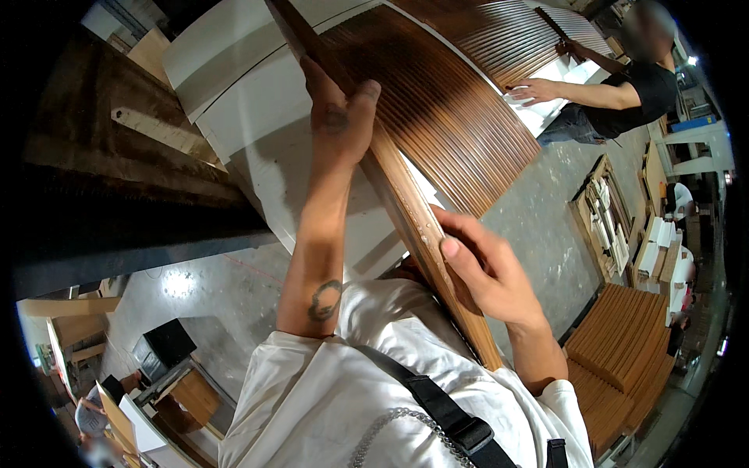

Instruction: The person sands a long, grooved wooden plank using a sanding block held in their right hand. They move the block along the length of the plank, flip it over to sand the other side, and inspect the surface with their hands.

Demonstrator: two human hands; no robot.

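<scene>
A long brown wooden strip (402, 191) slants from the far top of the view down to my waist, tilted up on its narrow side. My left hand (339, 117) grips it farther up, thumb near its face and fingers partly hidden behind it. Lower down, my right hand (491, 269) is closed on the strip's edge, with its thumb on top. Small clear droplets dot the wood beside that thumb. Beyond the strip, a dark brown ribbed panel (437, 101) lies on a white work surface (253, 117).
At the far right a co-worker (624, 93) reaches over another ribbed panel (519, 39). Stacked brown ribbed boards (620, 335) and a wooden frame with white pieces (605, 214) stand on the right. A dark machine-like structure (117, 171) is at the left, with a black box (164, 347) below.
</scene>
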